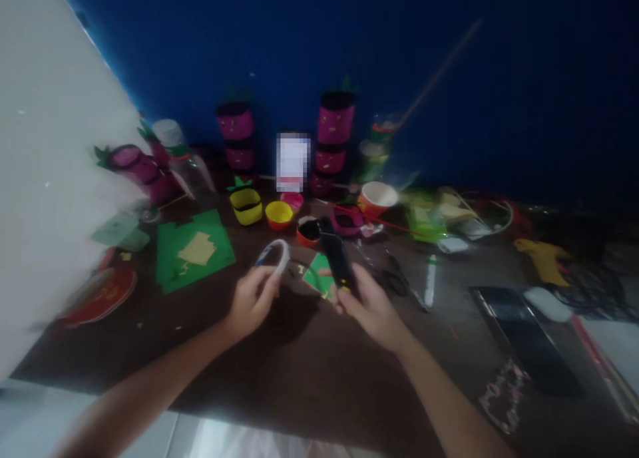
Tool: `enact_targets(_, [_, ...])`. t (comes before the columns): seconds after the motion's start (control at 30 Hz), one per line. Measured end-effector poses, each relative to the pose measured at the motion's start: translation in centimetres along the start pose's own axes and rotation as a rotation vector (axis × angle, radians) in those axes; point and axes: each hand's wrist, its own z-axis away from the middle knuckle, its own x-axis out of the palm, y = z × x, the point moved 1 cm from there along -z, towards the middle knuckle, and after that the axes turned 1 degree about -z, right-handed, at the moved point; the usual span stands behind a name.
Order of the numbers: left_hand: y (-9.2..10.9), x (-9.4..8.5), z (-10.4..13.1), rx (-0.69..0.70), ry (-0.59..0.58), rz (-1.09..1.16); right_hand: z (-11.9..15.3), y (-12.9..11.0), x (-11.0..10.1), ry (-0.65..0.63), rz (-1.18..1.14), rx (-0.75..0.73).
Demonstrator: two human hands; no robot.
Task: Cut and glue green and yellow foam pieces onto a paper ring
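Your dark table (299, 385) spans the view, with a green sheet (170, 248) lying on it to the left. Of your two hands, the right (372, 305) is closed on a long dark tool (335, 251); the left (251, 298) has its thumb and fingers together on a pale ring (286, 254). The tool's long axis slants from your right grip, away from you and slightly left, its far end just beside a red-orange cup (304, 240). The ring is up and left of your right hand, across a gap from the tool; your left hand is the nearer, being in contact with it. A small green card (313, 275) lies between the hands, nearer the right. Not verifiable: the ring's lower edge, hidden by your left fingers; the tool's near end, partly covered by your right; part of the card, behind the right fingertips. Blur prevents identifying the tool or ring exactly.
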Motion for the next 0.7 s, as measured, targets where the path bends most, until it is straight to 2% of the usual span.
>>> enact_targets(0.1, [-0.3,-0.1,-0.4,-0.123,0.047,0.044,0.2,0.2,-0.6,-0.001,0.149,0.005])
enact_targets(0.23, [-0.5,0.0,-0.9,-0.174,0.057,0.109,0.7,1.7,-1.2,0.081,0.363,-0.052])
enact_targets(0.37, [-1.0,0.5,-0.9,-0.175,0.006,0.156,1.6,3.6,-1.1,0.204,0.624,-0.282])
enact_targets(0.5, [-1.4,0.7,-0.7,-0.160,-0.030,0.158,2.3,4.2,-0.3,0.293,0.722,-0.470])
enact_targets(0.6, [-1.3,0.7,-0.7,-0.145,-0.046,0.136,2.3,4.0,0.2,0.345,0.751,-0.479])
enact_targets(0.7, [-1.0,0.6,-0.7,-0.125,-0.045,0.110,2.2,3.7,0.4,0.365,0.758,-0.422])
